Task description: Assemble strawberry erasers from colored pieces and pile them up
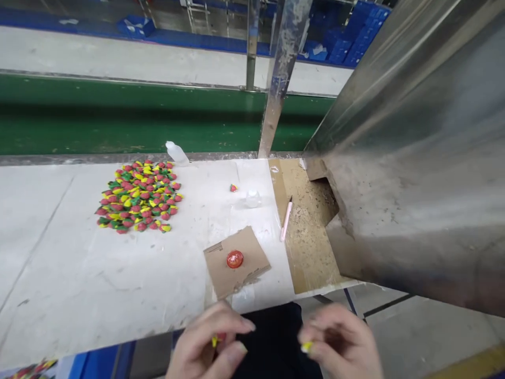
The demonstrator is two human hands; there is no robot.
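Note:
My left hand (211, 342) is curled around a small red and yellow piece (215, 341), partly hidden behind the fingers. Thumb and fingertips of my right hand (339, 339) pinch a tiny yellow piece (306, 346). Both hands are in front of the table's near edge, apart from each other. Beyond them, a small red dish (235, 259) sits on a square of brown cardboard (221, 279). A big cluster of small red, yellow and green pieces (138, 197) lies on the left of the white tabletop. One similar piece (233, 188) lies alone near the middle.
A small clear jar (253, 198) and a pink pen-like tool with a dark tip (286, 219) lie to the right. At the back edge a white squeeze bottle (177, 153) leans. A large metal duct (414, 158) borders the right side, by a metal post (282, 73).

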